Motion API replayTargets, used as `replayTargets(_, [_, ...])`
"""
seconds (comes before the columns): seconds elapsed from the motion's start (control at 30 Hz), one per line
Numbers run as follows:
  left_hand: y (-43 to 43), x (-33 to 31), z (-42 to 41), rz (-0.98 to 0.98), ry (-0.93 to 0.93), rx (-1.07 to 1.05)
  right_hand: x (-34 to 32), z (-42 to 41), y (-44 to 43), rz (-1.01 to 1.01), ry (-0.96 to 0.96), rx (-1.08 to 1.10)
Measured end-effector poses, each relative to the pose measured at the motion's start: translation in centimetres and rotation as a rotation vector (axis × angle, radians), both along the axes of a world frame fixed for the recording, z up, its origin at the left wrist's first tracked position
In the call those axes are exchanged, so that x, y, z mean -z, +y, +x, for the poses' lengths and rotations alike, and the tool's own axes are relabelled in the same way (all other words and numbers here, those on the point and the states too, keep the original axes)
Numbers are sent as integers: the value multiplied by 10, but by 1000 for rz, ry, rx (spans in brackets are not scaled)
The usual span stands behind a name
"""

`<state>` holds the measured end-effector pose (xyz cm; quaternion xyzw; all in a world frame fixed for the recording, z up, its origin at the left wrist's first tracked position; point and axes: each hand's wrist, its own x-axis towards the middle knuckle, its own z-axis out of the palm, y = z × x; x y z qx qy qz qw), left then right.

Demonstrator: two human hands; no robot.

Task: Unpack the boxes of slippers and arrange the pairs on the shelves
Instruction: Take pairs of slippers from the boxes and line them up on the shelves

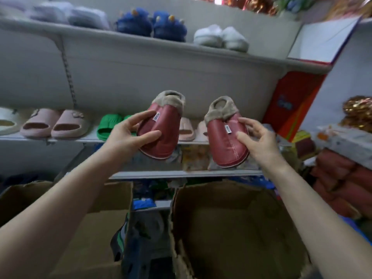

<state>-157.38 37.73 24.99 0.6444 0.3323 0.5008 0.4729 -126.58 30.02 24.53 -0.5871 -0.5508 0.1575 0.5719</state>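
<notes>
Red slippers [161,129] in both hands [124,135]

- The top shelf [90,33], a pale grey board, carries three pairs in a row: lavender fluffy slippers [66,14] at the left, blue fuzzy slippers [151,25] in the middle and white slippers [220,38] at the right, the two of each pair touching.
- The middle shelf [91,136] holds a cream slipper [7,121] at the far left, cut off by the frame. Beside it stand pink slides [54,123] with open toes to the front, then green slides [107,126], then pale pink slides [188,130], partly hidden.
- The lower shelf [181,174] carries packaged goods [194,158], too blurred to tell apart.
</notes>
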Motion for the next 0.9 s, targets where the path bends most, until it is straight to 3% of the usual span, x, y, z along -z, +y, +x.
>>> replayTargets(0.27, [30, -107, 140, 206, -61, 65, -114, 138, 32, 228, 72, 85])
replayTargets(0.53, [84, -174, 288, 246, 35, 109, -193, 279, 115, 167, 163, 50])
replayTargets(0.7, [123, -205, 368, 137, 29, 96, -222, 325, 156, -34, 451, -43])
replayTargets(0.77, [134, -213, 395, 80, -8, 83, -230, 342, 165, -52, 528, -176])
replayTargets(0.83, [145, -217, 418, 20, -47, 105, -232, 359, 168, -38, 521, -325])
replayTargets(0.9, [155, -215, 435, 54, 15, 154, -222, 376, 176, -11, 392, -386])
